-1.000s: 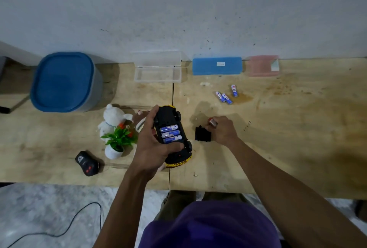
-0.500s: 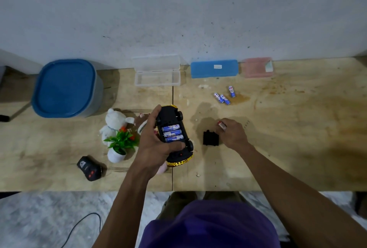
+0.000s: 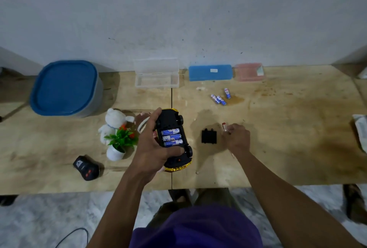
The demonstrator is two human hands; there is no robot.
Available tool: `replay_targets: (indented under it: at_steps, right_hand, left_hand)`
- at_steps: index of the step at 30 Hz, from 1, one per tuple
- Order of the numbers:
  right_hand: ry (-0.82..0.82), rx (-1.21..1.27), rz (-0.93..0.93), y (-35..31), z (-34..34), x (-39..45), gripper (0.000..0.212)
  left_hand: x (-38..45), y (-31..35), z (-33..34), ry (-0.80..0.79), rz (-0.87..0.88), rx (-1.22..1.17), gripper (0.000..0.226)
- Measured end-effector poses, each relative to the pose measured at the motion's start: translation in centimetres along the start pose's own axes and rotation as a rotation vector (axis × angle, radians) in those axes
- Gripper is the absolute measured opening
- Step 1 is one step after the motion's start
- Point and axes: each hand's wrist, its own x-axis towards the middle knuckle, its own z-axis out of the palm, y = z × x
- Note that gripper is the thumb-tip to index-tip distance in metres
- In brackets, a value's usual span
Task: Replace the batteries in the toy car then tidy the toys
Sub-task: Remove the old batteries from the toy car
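Observation:
My left hand (image 3: 153, 148) grips the yellow toy car (image 3: 174, 140), turned belly up, with three blue batteries (image 3: 171, 137) in its open compartment. The black battery cover (image 3: 209, 136) lies flat on the table just right of the car. My right hand (image 3: 237, 138) rests beside the cover, fingers closed on a small screwdriver (image 3: 225, 126) with a red tip. Three loose blue batteries (image 3: 220, 97) lie further back on the table.
A blue-lidded bin (image 3: 65, 88) stands at the back left. An open clear case (image 3: 156, 76), a blue case (image 3: 210, 72) and a pink case (image 3: 249, 71) line the wall. A white plush bear (image 3: 114, 121), potted plant (image 3: 119, 144) and black remote (image 3: 86, 168) sit left of the car.
My right hand let go of the black cover and slid right with the screwdriver; the cover now lies alone on the table. The car stays in my left hand.

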Motion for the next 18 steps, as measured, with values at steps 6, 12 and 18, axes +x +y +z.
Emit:
replay_targets:
  at_steps: [6, 12, 18]
  right_hand:
    - [0.021, -0.009, 0.035, -0.1, 0.5, -0.8, 0.02]
    - [0.11, 0.114, -0.076, -2.2, -2.2, -4.0, 0.022]
    - [0.019, 0.426, -0.274, -10.5, -8.9, -12.3, 0.013]
  left_hand:
    - [-1.5, -0.3, -0.8, -0.019, 0.014, 0.012, 0.114]
    - [-1.7, 0.3, -1.0, -0.08, 0.038, 0.036, 0.115]
    - [-1.9, 1.1, -0.1, -0.128, 0.086, 0.03, 0.114]
